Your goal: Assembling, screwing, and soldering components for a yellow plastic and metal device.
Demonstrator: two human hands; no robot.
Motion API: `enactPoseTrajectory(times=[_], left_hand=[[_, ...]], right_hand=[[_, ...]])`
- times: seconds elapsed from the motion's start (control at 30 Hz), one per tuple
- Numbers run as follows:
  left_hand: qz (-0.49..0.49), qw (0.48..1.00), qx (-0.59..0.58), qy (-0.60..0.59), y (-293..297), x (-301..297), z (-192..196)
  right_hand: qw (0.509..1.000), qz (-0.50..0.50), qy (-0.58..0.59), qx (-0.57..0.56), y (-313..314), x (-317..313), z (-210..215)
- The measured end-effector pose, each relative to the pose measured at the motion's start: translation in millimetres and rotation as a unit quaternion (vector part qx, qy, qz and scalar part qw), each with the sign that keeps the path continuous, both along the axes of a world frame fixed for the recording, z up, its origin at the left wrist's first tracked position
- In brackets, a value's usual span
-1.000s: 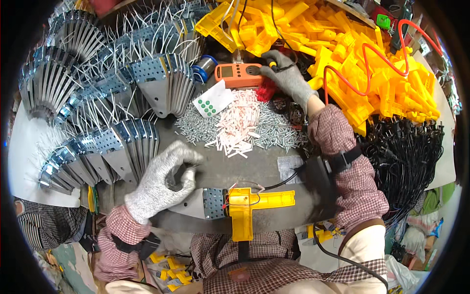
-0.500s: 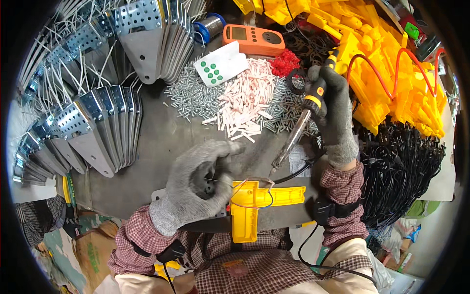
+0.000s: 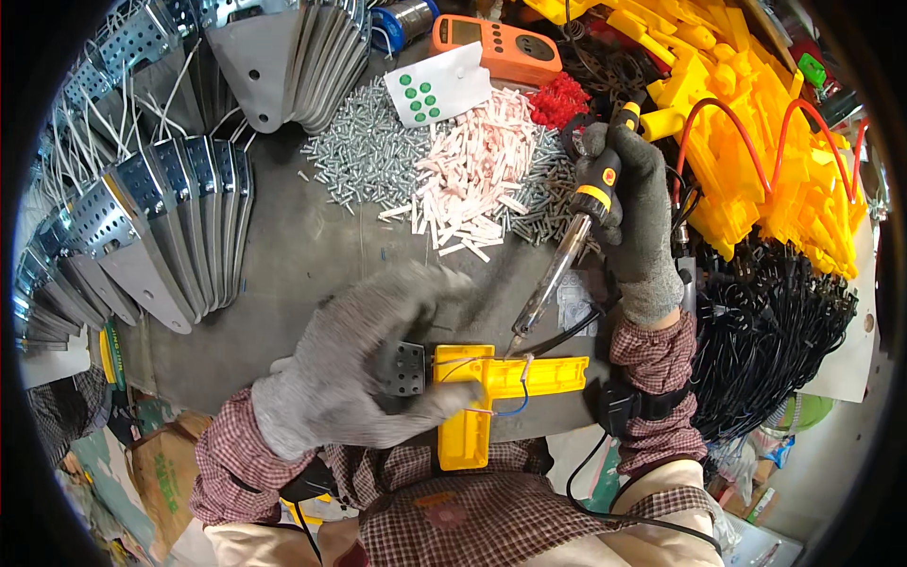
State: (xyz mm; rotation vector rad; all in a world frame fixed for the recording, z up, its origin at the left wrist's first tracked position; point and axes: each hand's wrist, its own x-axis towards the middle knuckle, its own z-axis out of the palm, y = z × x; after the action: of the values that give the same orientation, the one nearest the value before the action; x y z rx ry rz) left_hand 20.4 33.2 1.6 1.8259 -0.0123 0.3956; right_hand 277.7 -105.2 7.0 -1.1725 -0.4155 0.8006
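Observation:
My left hand [image 3: 364,364], in a grey knit glove, rests on a perforated metal bracket [image 3: 406,369] and the left end of a yellow T-shaped plastic part [image 3: 491,392] at the table's near edge. My right hand [image 3: 638,213], also gloved, grips a soldering iron [image 3: 572,246] with a black and yellow handle. The iron's tip points down at the top of the yellow part, where thin red, white and blue wires [image 3: 505,397] run. A black cord leaves the iron toward my right wrist.
Piles of small silver screws [image 3: 364,151] and pale pink plastic pieces [image 3: 472,175] lie behind the work. An orange multimeter [image 3: 496,47], a white card with green dots [image 3: 439,85], fanned grey metal brackets [image 3: 175,227], yellow plastic parts [image 3: 756,142] and black cable bundles [image 3: 775,331] surround them.
My right hand came back from the far side with the soldering iron and lowered its tip to the yellow part. My left hand moved onto the bracket and the part.

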Motion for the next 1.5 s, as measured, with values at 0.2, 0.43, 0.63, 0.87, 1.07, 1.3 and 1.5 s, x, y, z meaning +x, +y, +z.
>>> enactPoseTrajectory(times=[0.2,0.43,0.63,0.87,1.07,1.3,1.5], left_hand=[[-0.033,0.997,0.014,-0.067,9.0,-0.6,-14.5],[-0.004,1.0,-0.031,0.005,-3.8,-4.7,-19.6],[-0.031,1.0,0.0,-0.001,-3.7,-3.4,-22.8],[-0.043,0.999,0.026,-0.004,-3.4,-3.4,-25.7],[-0.043,0.999,0.021,-0.009,-2.8,-2.6,-25.4],[-0.007,0.999,0.008,-0.05,-7.8,-3.0,-32.7],[-0.029,0.999,0.033,-0.02,-1.7,-2.0,-25.4]], right_hand=[[0.999,0.043,0.008,-0.005,2.3,-6.5,-4.4],[0.999,0.015,-0.024,-0.046,9.1,-16.5,-2.4],[0.998,0.008,-0.019,-0.064,9.7,-17.0,0.0],[0.997,0.003,-0.031,-0.074,9.0,-13.9,-3.8],[0.998,0.015,-0.018,-0.054,8.7,-16.0,-1.4],[0.999,0.024,0.027,-0.027,4.6,-10.7,-2.4],[0.999,0.026,0.042,-0.001,2.9,-7.7,-1.3]])
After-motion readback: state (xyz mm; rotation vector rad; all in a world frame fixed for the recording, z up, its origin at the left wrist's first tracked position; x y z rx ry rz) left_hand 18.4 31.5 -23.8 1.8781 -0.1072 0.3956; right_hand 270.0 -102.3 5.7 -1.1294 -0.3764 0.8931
